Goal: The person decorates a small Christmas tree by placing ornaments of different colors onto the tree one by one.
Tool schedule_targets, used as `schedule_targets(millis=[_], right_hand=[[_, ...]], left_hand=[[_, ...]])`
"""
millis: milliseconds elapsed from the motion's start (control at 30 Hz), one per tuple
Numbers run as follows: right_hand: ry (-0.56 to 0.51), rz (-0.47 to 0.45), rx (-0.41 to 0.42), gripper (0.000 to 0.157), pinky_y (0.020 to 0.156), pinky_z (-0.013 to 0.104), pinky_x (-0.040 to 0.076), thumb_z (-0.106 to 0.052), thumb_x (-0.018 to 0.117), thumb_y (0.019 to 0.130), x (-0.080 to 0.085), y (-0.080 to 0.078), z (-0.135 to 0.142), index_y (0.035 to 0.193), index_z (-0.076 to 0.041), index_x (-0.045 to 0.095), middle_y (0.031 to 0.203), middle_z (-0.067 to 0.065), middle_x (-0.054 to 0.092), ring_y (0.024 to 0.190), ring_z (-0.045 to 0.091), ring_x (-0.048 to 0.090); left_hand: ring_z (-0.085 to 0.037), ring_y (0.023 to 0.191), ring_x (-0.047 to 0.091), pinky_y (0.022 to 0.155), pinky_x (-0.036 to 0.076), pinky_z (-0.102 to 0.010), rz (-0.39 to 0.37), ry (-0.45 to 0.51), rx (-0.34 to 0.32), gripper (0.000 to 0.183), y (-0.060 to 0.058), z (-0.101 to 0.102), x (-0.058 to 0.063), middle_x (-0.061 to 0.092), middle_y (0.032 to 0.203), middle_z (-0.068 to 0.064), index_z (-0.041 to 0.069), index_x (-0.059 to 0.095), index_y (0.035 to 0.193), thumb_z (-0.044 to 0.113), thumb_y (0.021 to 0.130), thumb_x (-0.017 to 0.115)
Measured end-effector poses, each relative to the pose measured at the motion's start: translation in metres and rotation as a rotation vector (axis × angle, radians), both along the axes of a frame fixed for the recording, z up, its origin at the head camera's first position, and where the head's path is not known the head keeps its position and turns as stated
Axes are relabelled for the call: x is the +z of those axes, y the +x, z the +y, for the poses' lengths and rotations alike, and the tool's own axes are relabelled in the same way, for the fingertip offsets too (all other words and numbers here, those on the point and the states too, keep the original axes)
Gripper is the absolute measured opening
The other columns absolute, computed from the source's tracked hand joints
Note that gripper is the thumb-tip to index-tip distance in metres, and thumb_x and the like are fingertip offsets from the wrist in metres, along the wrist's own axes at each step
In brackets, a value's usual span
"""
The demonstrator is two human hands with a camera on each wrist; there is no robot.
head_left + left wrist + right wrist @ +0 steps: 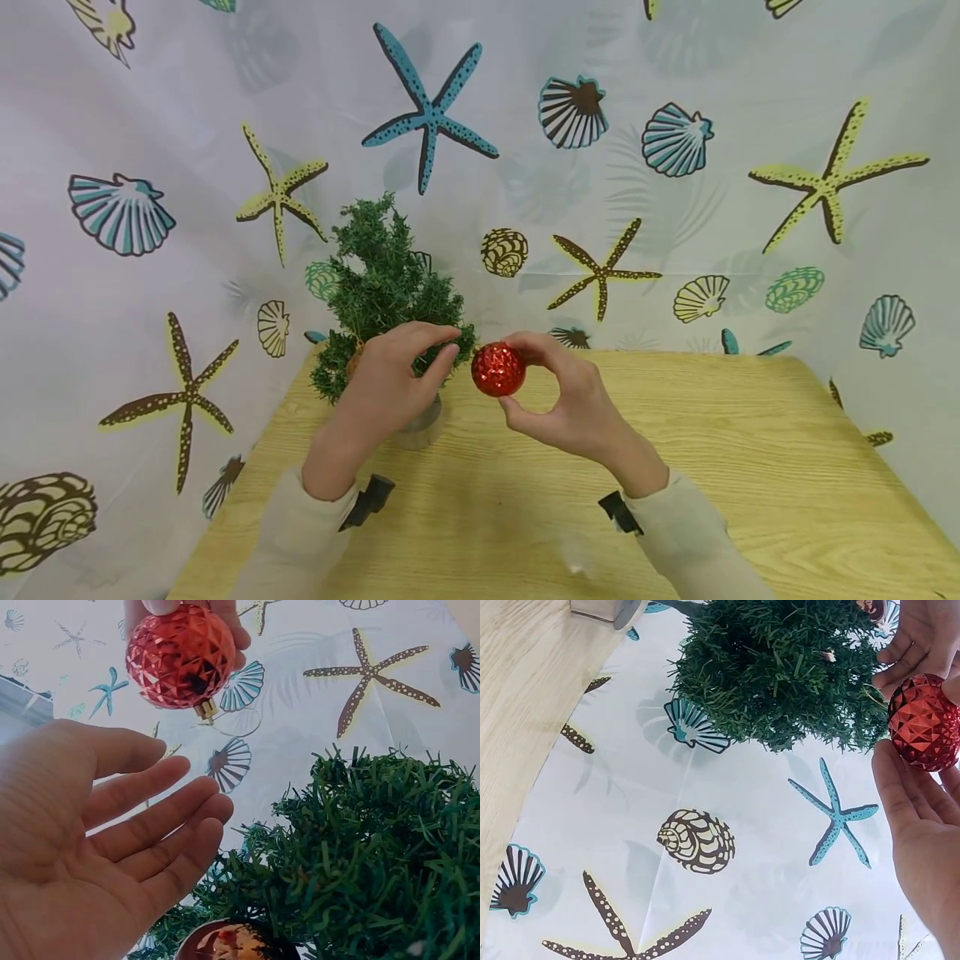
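A shiny red faceted Christmas ball is pinched between the thumb and fingers of my right hand. Its gold cap and a thin thread loop show in the left wrist view, on the side facing my left hand. My left hand holds nothing; its fingers are loosely bent, a short way from the ball and in front of the small green artificial Christmas tree. On the tree hangs a copper-orange ball, mostly hidden behind my left hand in the head view.
The tree's round base stands on the left part of a wooden table. A white curtain printed with starfish and shells surrounds the table at the back and both sides. Dark straps circle the sleeves at the wrists.
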State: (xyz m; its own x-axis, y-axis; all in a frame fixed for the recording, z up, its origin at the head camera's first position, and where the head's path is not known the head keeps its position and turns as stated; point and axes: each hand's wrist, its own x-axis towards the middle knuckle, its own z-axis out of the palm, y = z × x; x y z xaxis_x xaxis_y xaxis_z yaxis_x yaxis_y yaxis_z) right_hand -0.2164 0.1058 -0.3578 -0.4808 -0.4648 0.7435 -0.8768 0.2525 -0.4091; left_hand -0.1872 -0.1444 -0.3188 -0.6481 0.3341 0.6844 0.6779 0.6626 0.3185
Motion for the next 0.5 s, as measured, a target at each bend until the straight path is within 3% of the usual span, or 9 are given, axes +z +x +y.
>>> schedule_targets(millis=[200, 400, 500], right_hand=[[-0.012, 0.007, 0.002, 0.066, 0.093, 0.025, 0.059, -0.004, 0.084, 0.077, 0.002, 0.001, 0.0, 0.138, -0.004, 0.059, 0.125, 0.008, 0.071, 0.11, 0.02, 0.072], [-0.019, 0.003, -0.004, 0.067, 0.094, 0.025, 0.059, -0.003, 0.084, 0.076, 0.006, 0.002, 0.001, 0.139, -0.004, 0.059, 0.126, 0.009, 0.071, 0.111, 0.02, 0.072], [-0.02, 0.001, -0.004, 0.067, 0.095, 0.025, 0.059, -0.003, 0.085, 0.077, 0.006, 0.002, 0.001, 0.139, -0.004, 0.059, 0.127, 0.009, 0.071, 0.111, 0.02, 0.072]], left_hand=[[-0.028, 0.103, 0.076, 0.084, 0.063, -0.042, -0.014, -0.015, -0.025, 0.022, -0.003, 0.004, -0.001, 0.078, 0.116, -0.014, 0.001, 0.077, 0.119, 0.009, 0.099, 0.073], [-0.018, 0.08, 0.071, 0.065, 0.057, -0.031, -0.068, -0.017, -0.044, 0.019, -0.004, 0.01, -0.004, 0.079, 0.114, -0.012, 0.002, 0.078, 0.117, 0.01, 0.1, 0.072], [-0.019, 0.083, 0.073, 0.069, 0.06, -0.034, -0.085, -0.014, -0.044, 0.017, -0.006, 0.012, -0.006, 0.079, 0.112, -0.012, 0.002, 0.079, 0.114, 0.01, 0.1, 0.072]])
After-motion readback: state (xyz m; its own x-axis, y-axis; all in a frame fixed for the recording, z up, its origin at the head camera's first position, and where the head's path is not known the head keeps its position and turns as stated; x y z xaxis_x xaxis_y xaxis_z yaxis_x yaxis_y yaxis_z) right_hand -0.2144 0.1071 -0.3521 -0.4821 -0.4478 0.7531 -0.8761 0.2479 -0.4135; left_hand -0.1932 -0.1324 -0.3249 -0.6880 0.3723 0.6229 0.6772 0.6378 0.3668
